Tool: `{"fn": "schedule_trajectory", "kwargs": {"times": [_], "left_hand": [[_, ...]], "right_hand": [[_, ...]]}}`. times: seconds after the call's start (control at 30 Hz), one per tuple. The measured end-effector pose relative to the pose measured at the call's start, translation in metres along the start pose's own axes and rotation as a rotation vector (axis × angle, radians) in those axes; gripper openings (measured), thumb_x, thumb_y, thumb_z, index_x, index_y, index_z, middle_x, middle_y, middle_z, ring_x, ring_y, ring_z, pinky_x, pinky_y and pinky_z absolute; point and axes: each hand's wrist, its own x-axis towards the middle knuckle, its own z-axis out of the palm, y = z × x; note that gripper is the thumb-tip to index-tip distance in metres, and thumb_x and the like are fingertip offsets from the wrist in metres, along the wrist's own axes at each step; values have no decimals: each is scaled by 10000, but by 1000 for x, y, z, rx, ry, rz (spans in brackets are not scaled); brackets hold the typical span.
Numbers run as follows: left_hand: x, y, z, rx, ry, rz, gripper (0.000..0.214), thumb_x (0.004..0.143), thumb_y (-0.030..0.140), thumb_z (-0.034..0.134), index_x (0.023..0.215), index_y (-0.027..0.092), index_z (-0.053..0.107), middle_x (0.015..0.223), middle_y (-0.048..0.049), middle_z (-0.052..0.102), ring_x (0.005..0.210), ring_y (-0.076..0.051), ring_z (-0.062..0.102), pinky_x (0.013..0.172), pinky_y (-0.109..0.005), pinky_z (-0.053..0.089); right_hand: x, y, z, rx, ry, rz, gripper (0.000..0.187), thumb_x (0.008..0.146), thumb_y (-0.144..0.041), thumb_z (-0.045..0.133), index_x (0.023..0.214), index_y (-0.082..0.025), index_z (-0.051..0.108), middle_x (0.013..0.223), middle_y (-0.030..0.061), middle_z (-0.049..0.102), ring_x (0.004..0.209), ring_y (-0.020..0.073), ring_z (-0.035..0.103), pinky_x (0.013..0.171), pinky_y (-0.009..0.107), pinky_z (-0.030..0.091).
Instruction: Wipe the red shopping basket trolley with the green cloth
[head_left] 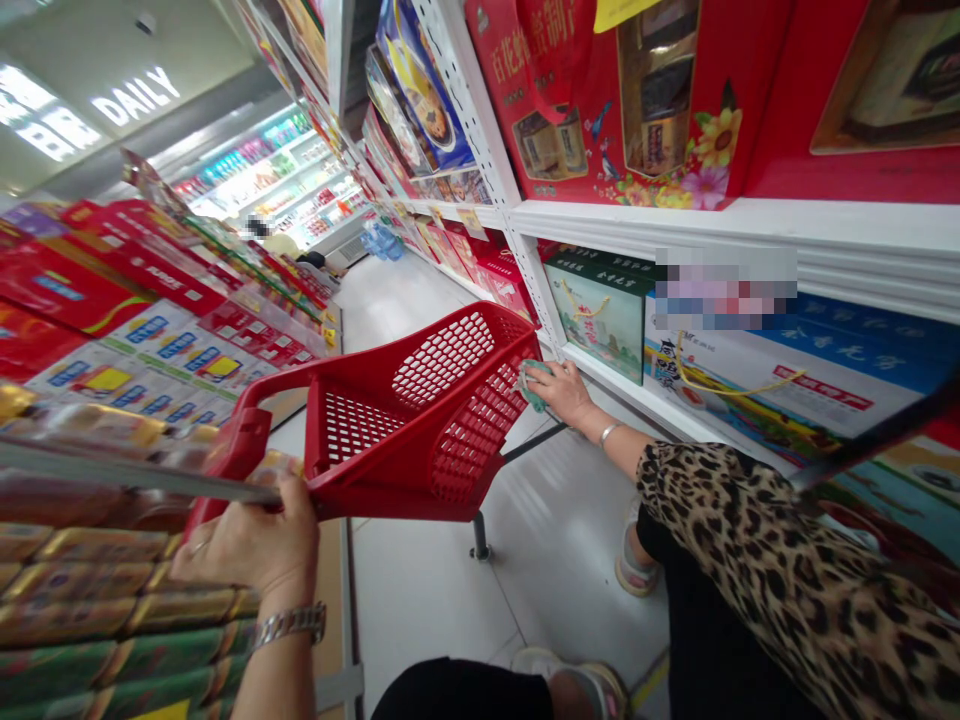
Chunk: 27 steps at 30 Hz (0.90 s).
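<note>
A red plastic shopping cart [405, 500] with perforated sides stands tilted across the view in the aisle. My left hand [251, 535], with a metal watch at the wrist, is closed on the cart's handle end; some of its fingers are hidden. A pale grey bar [135, 472] runs from the left edge to this hand, and I cannot tell whether it is gripped too. My right hand [566, 390], arm stretched out, presses a green cloth [533, 385] against the outside of the cart's far end.
White shelving [536, 290] on the right holds red gift boxes [592, 110], a green carton [600, 310] and a blue-and-white carton [787, 370]. Stacked packages [150, 350] line the left. Farther off are a person [281, 243] and blue-wrapped bottles [381, 241]. My feet are on the tiled floor [420, 590].
</note>
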Motion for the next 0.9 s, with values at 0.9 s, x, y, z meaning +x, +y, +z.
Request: {"fn": "schedule_trajectory", "kwargs": {"times": [0.9], "left_hand": [[-16, -1, -16, -78, 96, 106, 425, 850, 603, 460, 595, 264, 426, 567, -66, 438, 622, -244, 453, 678, -425, 406]], "right_hand": [[43, -109, -58, 203, 116, -239, 433, 1029, -135, 567, 1364, -384, 683, 1546, 0, 611, 1341, 243, 493, 1018, 445, 324]]}}
